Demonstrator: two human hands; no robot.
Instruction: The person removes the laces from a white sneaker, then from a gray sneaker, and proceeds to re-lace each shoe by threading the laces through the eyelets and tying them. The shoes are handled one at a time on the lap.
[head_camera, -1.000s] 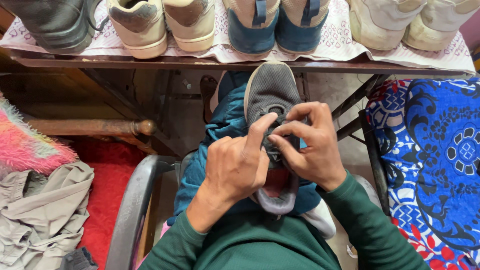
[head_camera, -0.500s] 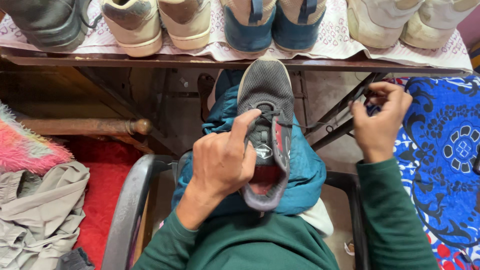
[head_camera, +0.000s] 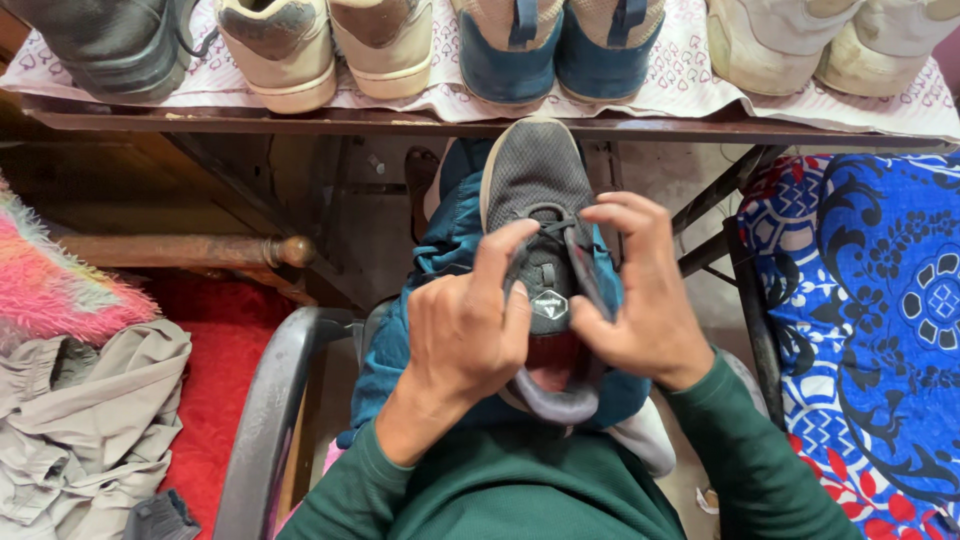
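Observation:
A dark grey mesh sneaker (head_camera: 535, 175) with a red lining rests on my lap, toe pointing away from me. My left hand (head_camera: 465, 325) grips its left side by the tongue, thumb up near the laces. My right hand (head_camera: 640, 295) pinches a dark lace (head_camera: 580, 265) on the shoe's right side, fingers curled over the eyelets. Both sleeves are dark green. Blue trousers (head_camera: 400, 330) show under the shoe.
A shelf (head_camera: 400, 120) with a patterned liner holds several shoes at the top. A black chair arm (head_camera: 265, 410) is at the left, beside red cloth and crumpled grey clothing (head_camera: 80, 420). A blue patterned fabric (head_camera: 870, 330) fills the right.
My right hand, which had pulled out to the right half a second ago, has come back onto the shoe's laces. My left hand stays on the sneaker.

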